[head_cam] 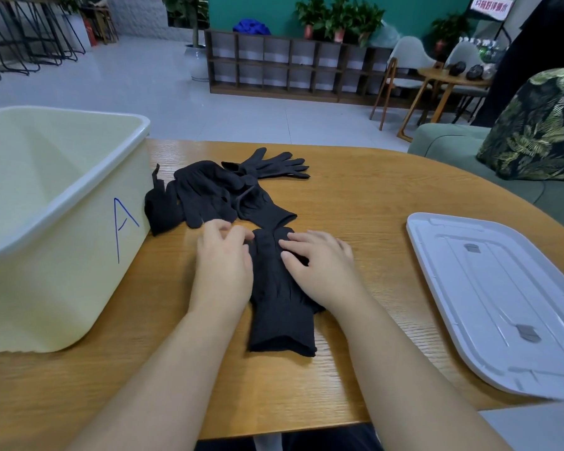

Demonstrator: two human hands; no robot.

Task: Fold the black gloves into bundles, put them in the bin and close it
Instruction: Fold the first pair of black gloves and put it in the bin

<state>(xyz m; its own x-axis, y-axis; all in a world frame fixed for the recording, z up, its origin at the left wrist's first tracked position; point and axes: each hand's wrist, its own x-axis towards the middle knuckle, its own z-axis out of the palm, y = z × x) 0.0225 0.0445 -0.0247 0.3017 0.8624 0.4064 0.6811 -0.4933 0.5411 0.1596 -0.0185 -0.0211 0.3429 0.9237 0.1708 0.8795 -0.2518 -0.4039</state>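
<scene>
A black glove (279, 307) lies lengthwise on the wooden table (355, 203), cuff toward me. My left hand (223, 265) rests along its left edge with fingers curled at the glove's far end. My right hand (319, 265) lies flat on the glove's upper right part, fingers fairly straight and pressing the cloth. Behind them sits a heap of black gloves (209, 193), with one spread glove (274, 164) at the back. The cream bin (62, 203), marked "A", stands open at the left. Its white lid (502, 297) lies flat at the right.
The table's far edge curves away behind the gloves. A green sofa (453, 141) with a leaf-print cushion (541, 125) stands beyond the right side. Chairs, a shelf and potted plants are far off across the floor.
</scene>
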